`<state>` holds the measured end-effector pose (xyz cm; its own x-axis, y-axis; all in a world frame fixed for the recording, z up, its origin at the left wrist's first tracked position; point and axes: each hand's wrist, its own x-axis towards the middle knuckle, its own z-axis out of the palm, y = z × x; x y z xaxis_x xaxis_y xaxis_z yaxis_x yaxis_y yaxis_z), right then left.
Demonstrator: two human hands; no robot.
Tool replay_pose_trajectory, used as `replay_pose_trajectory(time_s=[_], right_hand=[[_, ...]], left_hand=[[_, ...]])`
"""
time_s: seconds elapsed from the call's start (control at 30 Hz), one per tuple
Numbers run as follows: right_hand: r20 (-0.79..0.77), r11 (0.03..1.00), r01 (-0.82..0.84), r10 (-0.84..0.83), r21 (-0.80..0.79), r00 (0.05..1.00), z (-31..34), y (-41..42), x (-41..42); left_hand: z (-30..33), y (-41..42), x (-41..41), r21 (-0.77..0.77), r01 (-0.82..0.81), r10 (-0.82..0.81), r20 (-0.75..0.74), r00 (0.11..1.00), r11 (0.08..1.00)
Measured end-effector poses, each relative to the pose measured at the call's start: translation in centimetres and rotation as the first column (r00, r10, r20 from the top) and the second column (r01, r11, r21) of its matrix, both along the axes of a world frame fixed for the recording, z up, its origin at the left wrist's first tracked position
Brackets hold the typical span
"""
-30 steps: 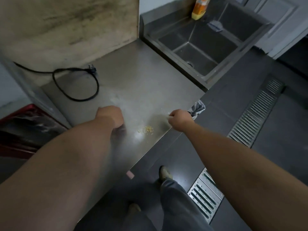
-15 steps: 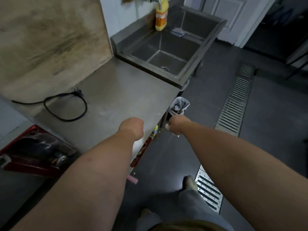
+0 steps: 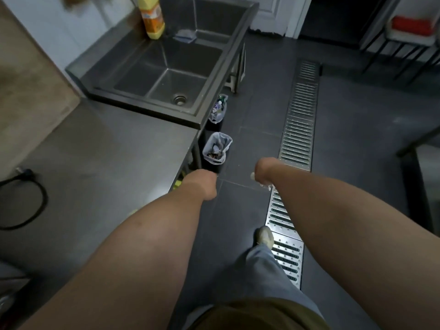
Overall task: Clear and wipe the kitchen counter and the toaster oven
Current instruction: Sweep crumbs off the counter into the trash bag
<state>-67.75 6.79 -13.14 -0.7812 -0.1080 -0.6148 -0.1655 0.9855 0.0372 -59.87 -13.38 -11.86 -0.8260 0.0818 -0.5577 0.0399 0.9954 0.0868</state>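
The steel counter (image 3: 107, 151) lies to my left, and I see no crumbs on its visible surface. My left hand (image 3: 204, 184) is curled into a fist just past the counter's front corner, over the floor. Nothing shows in it, and its fingers are hidden underneath. My right hand (image 3: 263, 172) is also curled, out over the dark floor tiles, and pinches a small white scrap (image 3: 252, 176) that pokes out of the fist. A small lined waste bin (image 3: 227, 140) with rubbish inside stands on the floor just ahead of both hands.
A second bin (image 3: 217, 110) stands by the steel sink (image 3: 166, 67), which has a yellow bottle (image 3: 152, 17) on its rim. A black power cable (image 3: 35, 198) loops on the counter at left. A metal floor drain (image 3: 300, 115) runs along the right, beside my shoe (image 3: 264, 234).
Both hands have left the counter, where crumbs lay between them, and now hang over the floor near the bin. My view has swung right, toward the sink and floor.
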Motion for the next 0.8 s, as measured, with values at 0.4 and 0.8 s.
replay_pose_trajectory(time_s=[0.4,0.8], right_hand=[[0.053,0.994,0.002,0.003,-0.105,0.999,-3.5,8.2,-17.4],[0.073,0.965,0.214,-0.205,-0.154,0.976,-10.2,8.7,-24.7]], left_hand=[[-3.7,9.0,-16.3,0.033,-0.292,0.287,0.121,0.95,0.956],[-10.5,10.1,-27.5,0.082,-0.391,0.376,0.153,0.914,0.917]])
